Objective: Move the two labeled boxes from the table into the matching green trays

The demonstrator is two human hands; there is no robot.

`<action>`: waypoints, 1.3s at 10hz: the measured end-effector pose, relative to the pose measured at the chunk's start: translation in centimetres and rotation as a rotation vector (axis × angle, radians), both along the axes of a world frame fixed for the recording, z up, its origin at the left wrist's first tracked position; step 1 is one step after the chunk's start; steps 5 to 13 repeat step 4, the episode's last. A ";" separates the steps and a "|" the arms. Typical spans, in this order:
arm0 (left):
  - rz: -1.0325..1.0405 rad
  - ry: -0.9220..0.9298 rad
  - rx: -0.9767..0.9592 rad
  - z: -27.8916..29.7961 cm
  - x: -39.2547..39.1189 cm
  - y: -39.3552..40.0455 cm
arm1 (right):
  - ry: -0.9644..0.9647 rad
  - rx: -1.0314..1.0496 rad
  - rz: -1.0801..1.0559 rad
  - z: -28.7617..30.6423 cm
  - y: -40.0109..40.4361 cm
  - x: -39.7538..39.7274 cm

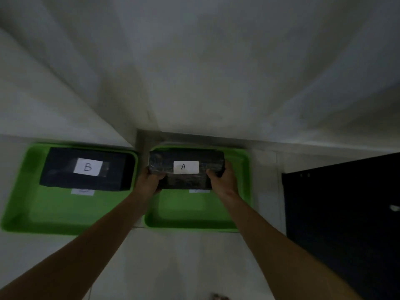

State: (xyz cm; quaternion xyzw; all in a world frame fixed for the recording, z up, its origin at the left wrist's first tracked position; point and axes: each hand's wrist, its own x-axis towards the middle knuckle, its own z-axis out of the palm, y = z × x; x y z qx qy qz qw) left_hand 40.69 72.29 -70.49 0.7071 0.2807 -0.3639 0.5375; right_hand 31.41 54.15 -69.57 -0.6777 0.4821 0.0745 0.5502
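**Box A held over right tray; box B seated in left tray**

A dark cabinet [346, 224] stands at 4 o'clock, apart from both trays. The left green tray [43, 211], at 9 o'clock, holds box B [65, 172] at its far end, long axis left-right, label up. The right green tray [190, 215] lies just beside it. Box A [186, 156] sits over its far end, long axis left-right, label upward. The left hand [149, 180] and right hand [223, 180] clasp opposite ends of box A. A white tag [83, 191] shows beneath box B.
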 end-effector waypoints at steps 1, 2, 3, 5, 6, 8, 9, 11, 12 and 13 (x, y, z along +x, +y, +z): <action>0.024 -0.015 0.005 -1.6 0.2 0.4 | -0.009 0.005 0.024 -1.5 0.2 0.4; 0.039 -0.049 -0.012 -2.6 0.0 0.2 | -0.014 0.013 0.029 -2.5 0.1 1.0; 0.024 -0.115 -0.003 -2.5 -0.2 -0.6 | 0.010 0.029 0.046 -2.2 -0.3 1.1; 0.016 -0.160 0.062 -1.9 0.2 -1.1 | 0.014 0.030 0.066 -1.8 -0.6 1.0; 0.016 -0.160 0.062 -1.9 0.2 -1.1 | 0.014 0.030 0.066 -1.8 -0.6 1.0; 0.016 -0.160 0.062 -1.9 0.2 -1.1 | 0.014 0.030 0.066 -1.8 -0.6 1.0; 0.016 -0.160 0.062 -1.9 0.2 -1.1 | 0.014 0.030 0.066 -1.8 -0.6 1.0; 0.016 -0.160 0.062 -1.9 0.2 -1.1 | 0.014 0.030 0.066 -1.8 -0.6 1.0; 0.016 -0.160 0.062 -1.9 0.2 -1.1 | 0.014 0.030 0.066 -1.8 -0.6 1.0; 0.016 -0.160 0.062 -1.9 0.2 -1.1 | 0.014 0.030 0.066 -1.8 -0.6 1.0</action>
